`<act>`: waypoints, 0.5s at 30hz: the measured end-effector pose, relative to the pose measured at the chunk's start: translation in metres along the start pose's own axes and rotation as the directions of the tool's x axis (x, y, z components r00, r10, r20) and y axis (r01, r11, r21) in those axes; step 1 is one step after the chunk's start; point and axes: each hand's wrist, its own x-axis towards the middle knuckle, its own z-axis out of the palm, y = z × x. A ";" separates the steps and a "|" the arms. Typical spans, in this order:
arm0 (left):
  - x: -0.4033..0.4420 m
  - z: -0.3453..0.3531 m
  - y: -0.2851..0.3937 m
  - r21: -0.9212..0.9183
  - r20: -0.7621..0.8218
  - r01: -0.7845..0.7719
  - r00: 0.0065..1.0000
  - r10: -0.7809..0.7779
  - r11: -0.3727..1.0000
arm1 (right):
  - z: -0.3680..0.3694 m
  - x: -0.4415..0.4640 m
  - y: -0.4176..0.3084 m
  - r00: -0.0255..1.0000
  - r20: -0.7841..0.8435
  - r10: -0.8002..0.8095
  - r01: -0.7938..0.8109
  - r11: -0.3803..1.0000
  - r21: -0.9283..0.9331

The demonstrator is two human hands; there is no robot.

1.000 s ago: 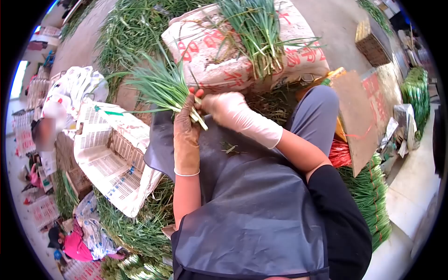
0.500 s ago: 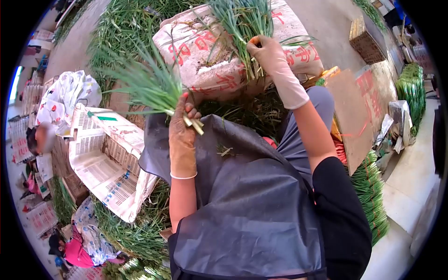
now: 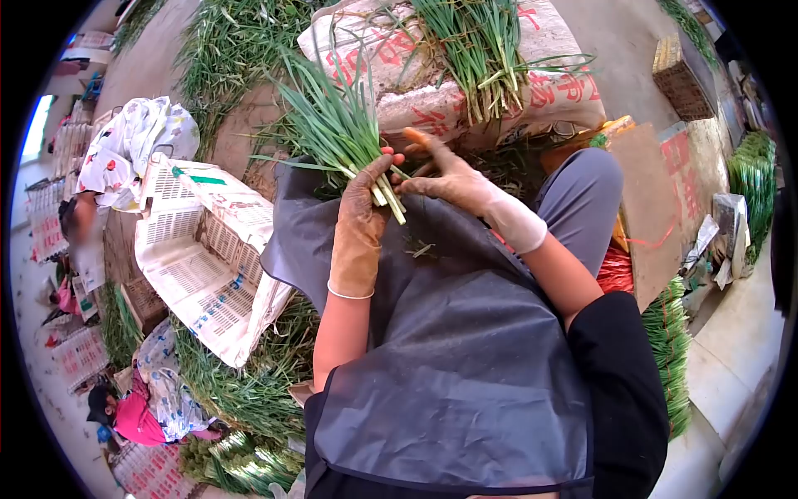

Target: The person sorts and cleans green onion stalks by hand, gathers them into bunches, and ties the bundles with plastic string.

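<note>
In my gloved left hand (image 3: 366, 187) is a bunch of green onions (image 3: 337, 125), the fingers closed around its pale stalks. Leaves fan out up and to the left, while the cut ends point down toward my lap. My gloved right hand (image 3: 449, 176) is beside the stalks, fingers apart, thumb and fingertips close to them; whether they touch I cannot tell. More green onions (image 3: 482, 54) lie on a white sack with red lettering (image 3: 565, 96) in front of me.
A dark apron (image 3: 457, 358) covers my lap, with leaf scraps on it. To the left stands an open paper-lined basket (image 3: 195, 258); loose greens (image 3: 241, 41) are heaped around. Cardboard (image 3: 657, 208) and bundled greens (image 3: 665, 358) stand at right. Another person (image 3: 137, 416) sits at lower left.
My right hand has left the onions on the sack and come down beside the bunch in my left hand. The left hand has shifted right and slightly up with the bunch.
</note>
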 end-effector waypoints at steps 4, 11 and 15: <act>0.003 0.001 0.014 0.045 -0.073 -0.144 0.986 0.147 0.989 | 0.007 0.012 -0.017 0.959 0.224 0.174 -0.195 0.978 0.072; -0.004 -0.030 0.109 -0.084 -0.162 -0.444 0.889 0.428 0.892 | -0.040 -0.003 -0.018 0.949 0.298 0.100 -0.146 0.980 0.138; -0.012 -0.064 0.151 -0.229 -0.164 -0.519 0.854 0.493 0.824 | -0.078 0.002 -0.011 0.976 0.172 0.135 0.172 0.010 -0.985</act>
